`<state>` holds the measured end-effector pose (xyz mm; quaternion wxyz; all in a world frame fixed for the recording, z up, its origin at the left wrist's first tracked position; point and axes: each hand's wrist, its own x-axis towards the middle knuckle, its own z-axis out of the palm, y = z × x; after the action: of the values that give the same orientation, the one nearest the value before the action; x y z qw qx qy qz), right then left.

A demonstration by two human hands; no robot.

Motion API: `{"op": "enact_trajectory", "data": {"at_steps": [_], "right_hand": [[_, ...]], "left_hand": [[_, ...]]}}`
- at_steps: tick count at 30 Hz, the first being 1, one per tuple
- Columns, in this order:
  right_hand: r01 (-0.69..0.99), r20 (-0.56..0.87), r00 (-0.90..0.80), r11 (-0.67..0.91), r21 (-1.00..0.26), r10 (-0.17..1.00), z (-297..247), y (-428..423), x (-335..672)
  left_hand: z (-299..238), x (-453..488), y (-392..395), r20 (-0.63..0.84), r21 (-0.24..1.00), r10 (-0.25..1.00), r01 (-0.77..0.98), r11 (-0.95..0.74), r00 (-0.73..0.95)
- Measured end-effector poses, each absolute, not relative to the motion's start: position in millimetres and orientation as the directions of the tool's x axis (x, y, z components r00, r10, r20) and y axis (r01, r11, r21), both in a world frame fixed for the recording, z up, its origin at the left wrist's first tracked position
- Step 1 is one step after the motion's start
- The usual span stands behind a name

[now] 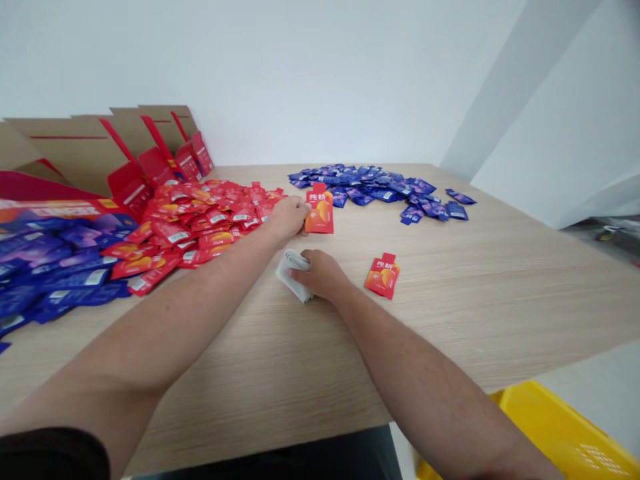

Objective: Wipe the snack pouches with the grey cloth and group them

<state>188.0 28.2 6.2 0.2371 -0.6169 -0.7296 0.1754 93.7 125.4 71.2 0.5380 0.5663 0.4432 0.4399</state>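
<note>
Pouch point(320, 212), red and orange with white print, held upright near the middle of the table point(475, 293), its lower edge at or just above the wood. The left hand point(287, 220) reaches in from the lower left, and its grip is clamped on the pouch's left edge.

Just nearer the person, the right hand point(324, 275) lies on a folded white cloth point(291, 280), which rests flat on the table. Its grip is curled closed over the cloth's right part. The two hands are near each other but not touching.

To the right of the right hand, a second red pouch, the spare point(383, 275), lies flat and alone.

Left of the held pouch, a red pile point(200, 223) of the same pouches spreads across the table, its edge just beside the left hand. Farther left and closer in, a blue heap point(45, 267) of packets sits against the red pile. Behind both stand open cardboard boxes point(95, 150) with red flaps.

At the table's far side lies a blue scatter point(373, 183) of packets. At lower right, below the table edge, a yellow crate point(555, 433) shows.
</note>
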Motion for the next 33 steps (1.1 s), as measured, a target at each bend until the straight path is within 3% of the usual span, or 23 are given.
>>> {"op": "enact_trajectory", "data": {"at_steps": [3,9,16,19,23,27,31,33], "right_hand": [[0.821,0.101,-0.077,0.121,-0.558,0.992,9.2,29.5,189.9],[0.826,0.087,0.093,-0.028,-0.563,0.992,13.7,33.1,202.8],[0.744,0.169,0.169,-0.013,-0.668,0.971,27.2,24.9,207.4],[0.751,0.211,0.043,0.108,-0.651,0.976,30.3,13.6,194.2],[0.78,0.23,-0.301,0.378,-0.498,0.925,24.3,4.9,176.8],[0.851,0.258,-0.166,0.271,-0.45,0.952,18.7,6.0,175.5],[0.799,0.205,-0.358,0.413,-0.437,0.911,19.8,4.2,176.2],[0.812,0.219,-0.328,0.392,-0.433,0.919,21.2,2.2,174.9]], "left_hand": [[72.3,43.4,97.8,0.024,0.999,0.977,-0.026,-0.018,0.213],[38.9,-13.7,36.2,-0.12,0.975,0.973,-0.162,0.153,0.199],[-5.0,-16.0,24.0,-0.134,0.99,0.968,-0.01,0.139,0.21],[-8.8,-16.7,26.7,-0.101,0.995,0.969,0.04,0.094,0.226],[-7.8,-19.8,27.1,-0.117,0.992,0.956,-0.005,0.123,0.27],[-5.1,-20.2,26.4,-0.163,0.975,0.944,-0.101,0.199,0.288],[-3.6,-19.2,26.1,-0.11,0.989,0.96,-0.065,0.131,0.256],[-3.1,-18.8,25.6,-0.115,0.986,0.957,-0.087,0.143,0.266]]}}
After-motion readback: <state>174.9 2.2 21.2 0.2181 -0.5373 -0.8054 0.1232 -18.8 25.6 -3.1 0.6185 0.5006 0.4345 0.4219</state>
